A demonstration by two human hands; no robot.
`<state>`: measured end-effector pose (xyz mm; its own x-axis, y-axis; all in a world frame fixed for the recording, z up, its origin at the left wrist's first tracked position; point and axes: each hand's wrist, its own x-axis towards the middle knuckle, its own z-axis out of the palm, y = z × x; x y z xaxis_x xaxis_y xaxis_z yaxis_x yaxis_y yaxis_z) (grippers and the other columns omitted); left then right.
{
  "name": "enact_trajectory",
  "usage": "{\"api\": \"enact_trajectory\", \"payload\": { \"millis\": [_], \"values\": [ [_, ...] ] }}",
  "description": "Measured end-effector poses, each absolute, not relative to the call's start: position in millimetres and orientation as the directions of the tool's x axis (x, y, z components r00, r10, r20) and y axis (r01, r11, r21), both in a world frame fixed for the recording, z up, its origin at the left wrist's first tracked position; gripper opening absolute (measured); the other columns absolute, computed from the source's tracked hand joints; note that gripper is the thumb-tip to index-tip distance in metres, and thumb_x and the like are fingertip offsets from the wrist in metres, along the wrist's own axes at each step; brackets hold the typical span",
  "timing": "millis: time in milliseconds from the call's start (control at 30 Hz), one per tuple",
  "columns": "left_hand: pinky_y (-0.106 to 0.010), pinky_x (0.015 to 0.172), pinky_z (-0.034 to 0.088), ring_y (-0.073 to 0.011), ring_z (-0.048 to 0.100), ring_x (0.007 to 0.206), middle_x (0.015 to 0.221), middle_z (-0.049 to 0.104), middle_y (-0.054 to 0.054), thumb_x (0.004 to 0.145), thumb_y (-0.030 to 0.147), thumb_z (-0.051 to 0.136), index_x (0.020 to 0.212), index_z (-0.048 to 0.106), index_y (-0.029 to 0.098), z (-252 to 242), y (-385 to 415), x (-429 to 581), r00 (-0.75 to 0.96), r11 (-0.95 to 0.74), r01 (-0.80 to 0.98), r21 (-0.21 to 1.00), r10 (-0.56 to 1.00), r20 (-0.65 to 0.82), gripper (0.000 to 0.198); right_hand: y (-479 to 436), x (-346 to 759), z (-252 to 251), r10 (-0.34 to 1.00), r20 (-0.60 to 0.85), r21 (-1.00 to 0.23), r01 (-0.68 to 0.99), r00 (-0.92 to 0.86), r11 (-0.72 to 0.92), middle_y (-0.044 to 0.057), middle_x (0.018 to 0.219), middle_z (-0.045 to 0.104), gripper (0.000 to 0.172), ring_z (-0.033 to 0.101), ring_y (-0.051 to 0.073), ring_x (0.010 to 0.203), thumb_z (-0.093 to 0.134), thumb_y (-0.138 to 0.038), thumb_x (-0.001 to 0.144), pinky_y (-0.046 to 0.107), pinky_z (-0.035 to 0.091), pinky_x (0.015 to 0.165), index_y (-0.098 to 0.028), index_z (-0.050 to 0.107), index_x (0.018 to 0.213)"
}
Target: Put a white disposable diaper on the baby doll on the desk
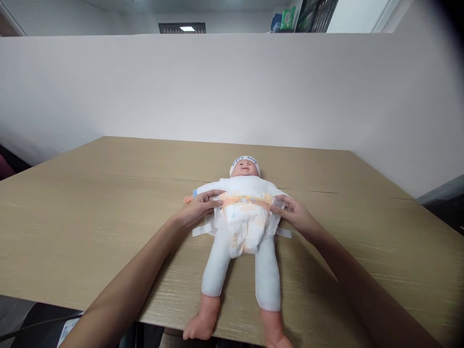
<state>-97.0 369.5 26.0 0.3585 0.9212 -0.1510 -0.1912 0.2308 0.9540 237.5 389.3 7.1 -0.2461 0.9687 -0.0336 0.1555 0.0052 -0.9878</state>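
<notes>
A baby doll (214, 270) in a white outfit and white headband lies on its back, its head away from me and its bare feet towards me. Between its legs and up over its belly runs a white diaper (247, 226) with an orange printed waistband. My left hand (197, 208) pinches the diaper's front edge on the left side. On the right side, my right hand (296, 215) grips the other front corner between thumb and fingers. White fastening tabs stick out at both hips, the left tab (201, 230) and the right tab (283, 233) lying unfastened.
The doll lies on a wooden table (90, 208) with thin seams across its top. A white partition wall (217, 87) stands behind the far edge. Beyond it, a green package (288, 18) shows at the top. A dark cable (39, 323) hangs at the lower left.
</notes>
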Motion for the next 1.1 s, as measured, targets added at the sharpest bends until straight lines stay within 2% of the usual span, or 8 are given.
{"api": "enact_trajectory", "payload": {
  "millis": [233, 433, 567, 667, 800, 900, 1000, 1100],
  "values": [
    [-0.03, 0.085, 0.056, -0.0168, 0.071, 0.09, 0.099, 0.073, -0.003, 0.083, 0.04, 0.085, 0.12, 0.07, 0.023, 19.3, 375.1, -102.9, 0.339, 0.187, -0.21, 0.96, 0.935, -0.108, 0.043, 388.6, 235.2, 5.7, 0.966, -0.056, -0.99, 0.136, -0.254, -0.021, 0.006, 0.116, 0.079, 0.058, 0.072, 0.031, 0.109, 0.089, -0.063, 0.069, 0.043, 0.059, 0.093, -0.027, 0.072, 0.111],
    [-0.028, 0.084, 0.055, -0.0184, 0.069, 0.098, 0.11, 0.072, -0.005, 0.085, 0.041, 0.083, 0.121, 0.071, 0.025, 26.7, 369.9, -99.8, 0.342, 0.175, -0.188, 0.967, 0.934, -0.102, 0.041, 389.1, 237.0, 3.3, 0.955, -0.04, -0.987, 0.159, -0.294, 0.007, 0.004, 0.113, 0.079, 0.051, 0.072, 0.03, 0.108, 0.085, -0.063, 0.076, 0.043, 0.058, 0.097, -0.027, 0.073, 0.11],
    [-0.03, 0.084, 0.055, -0.0205, 0.069, 0.102, 0.122, 0.071, -0.007, 0.079, 0.033, 0.087, 0.129, 0.069, 0.028, 30.5, 370.2, -104.8, 0.417, 0.138, -0.127, 0.982, 0.906, -0.074, 0.053, 389.2, 237.6, 2.7, 0.954, -0.039, -0.988, 0.156, -0.297, 0.008, 0.004, 0.113, 0.079, 0.051, 0.072, 0.031, 0.111, 0.084, -0.062, 0.077, 0.043, 0.059, 0.096, -0.028, 0.073, 0.112],
    [-0.031, 0.088, 0.055, -0.0216, 0.068, 0.107, 0.123, 0.07, -0.008, 0.078, 0.027, 0.088, 0.132, 0.068, 0.029, 28.3, 374.3, -112.5, 0.472, 0.076, -0.084, 0.994, 0.881, -0.027, 0.058, 389.7, 237.9, 2.2, 0.953, -0.023, -0.984, 0.175, -0.301, 0.031, 0.004, 0.114, 0.079, 0.05, 0.071, 0.031, 0.114, 0.083, -0.062, 0.078, 0.044, 0.058, 0.097, -0.028, 0.072, 0.113],
    [-0.031, 0.087, 0.056, -0.0209, 0.069, 0.105, 0.123, 0.069, -0.008, 0.081, 0.031, 0.087, 0.137, 0.065, 0.029, 25.1, 378.1, -121.7, 0.416, 0.041, -0.074, 0.996, 0.909, -0.007, 0.061, 389.7, 238.3, 5.1, 0.952, -0.022, -0.983, 0.179, -0.305, 0.034, 0.004, 0.109, 0.079, 0.048, 0.072, 0.029, 0.104, 0.085, -0.061, 0.076, 0.041, 0.059, 0.09, -0.027, 0.071, 0.107],
    [-0.033, 0.086, 0.057, -0.0238, 0.07, 0.105, 0.123, 0.07, -0.009, 0.078, 0.035, 0.089, 0.138, 0.065, 0.028, 25.4, 377.0, -121.7, 0.38, 0.043, -0.077, 0.996, 0.925, -0.011, 0.065, 389.4, 239.3, 7.2, 0.953, -0.023, -0.985, 0.171, -0.302, 0.031, 0.004, 0.103, 0.079, 0.048, 0.073, 0.027, 0.096, 0.087, -0.059, 0.074, 0.039, 0.058, 0.085, -0.025, 0.07, 0.104],
    [-0.034, 0.084, 0.057, -0.025, 0.071, 0.104, 0.122, 0.072, -0.009, 0.079, 0.038, 0.088, 0.136, 0.065, 0.028, 26.0, 375.0, -117.7, 0.363, 0.03, -0.076, 0.997, 0.932, -0.001, 0.062, 389.2, 239.9, 6.0, 0.953, -0.009, -0.985, 0.168, -0.304, 0.045, 0.004, 0.101, 0.079, 0.047, 0.073, 0.027, 0.094, 0.087, -0.058, 0.075, 0.039, 0.058, 0.084, -0.025, 0.069, 0.103],
    [-0.032, 0.086, 0.056, -0.0223, 0.069, 0.105, 0.124, 0.07, -0.008, 0.085, 0.037, 0.083, 0.135, 0.063, 0.027, 24.6, 374.5, -114.4, 0.368, -0.002, -0.077, 0.997, 0.929, 0.031, 0.055, 389.8, 239.4, 2.2, 0.956, 0.006, -0.984, 0.17, -0.292, 0.058, 0.004, 0.1, 0.079, 0.047, 0.073, 0.028, 0.095, 0.086, -0.06, 0.075, 0.04, 0.058, 0.084, -0.025, 0.069, 0.102]
  ]
}}
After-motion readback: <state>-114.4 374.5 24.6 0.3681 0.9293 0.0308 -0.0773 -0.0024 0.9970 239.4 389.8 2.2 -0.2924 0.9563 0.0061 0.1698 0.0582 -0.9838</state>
